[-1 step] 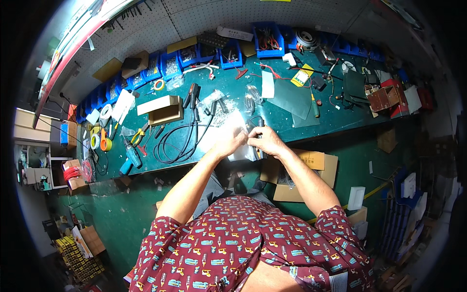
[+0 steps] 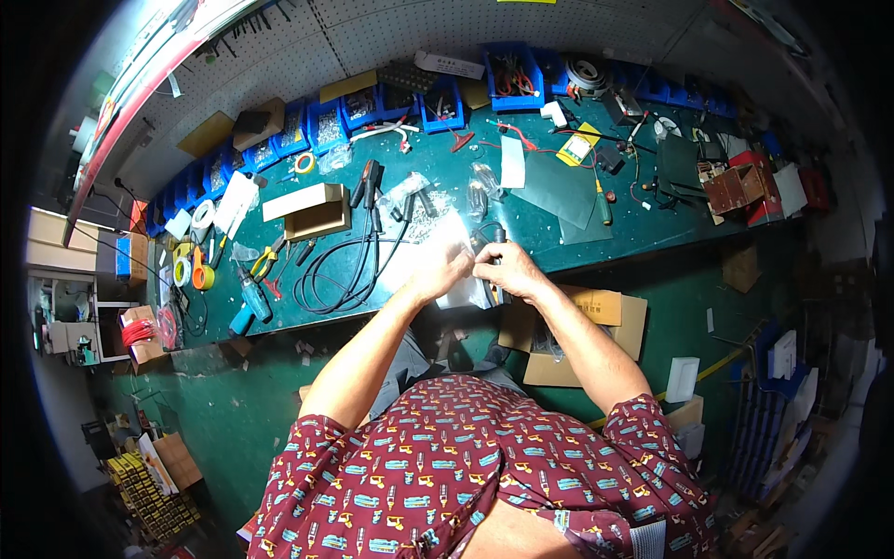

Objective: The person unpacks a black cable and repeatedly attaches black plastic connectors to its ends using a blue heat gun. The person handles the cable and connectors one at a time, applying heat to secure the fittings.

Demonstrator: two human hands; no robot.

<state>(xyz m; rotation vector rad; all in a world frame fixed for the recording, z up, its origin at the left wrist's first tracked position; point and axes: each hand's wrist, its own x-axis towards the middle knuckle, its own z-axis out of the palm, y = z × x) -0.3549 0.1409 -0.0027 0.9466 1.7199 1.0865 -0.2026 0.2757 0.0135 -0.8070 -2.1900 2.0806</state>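
At the front edge of the bench my two hands meet over a clear plastic bag (image 2: pixel 463 297). My left hand (image 2: pixel 445 275) is closed, its fingers pinching the bag's upper part; glare washes out the fingertips. Beside it, my right hand (image 2: pixel 512 272) is closed too, thumb and forefinger pressed together on the bag. A dark cylindrical connector (image 2: pixel 500 234) shows just beyond the right fingers; whether it lies inside the bag I cannot tell. To the left of my hands lies a coiled black cable (image 2: pixel 321 279) with a black handheld box (image 2: pixel 371 182) beside it.
The green bench (image 2: pixel 410 149) carries an open cardboard box (image 2: pixel 317 216), a teal power drill (image 2: pixel 253 296), yellow pliers (image 2: pixel 267 259) and a screwdriver (image 2: pixel 603 203). Blue parts bins (image 2: pixel 326 126) line its back. Below the bench edge stands an open carton (image 2: pixel 626 345).
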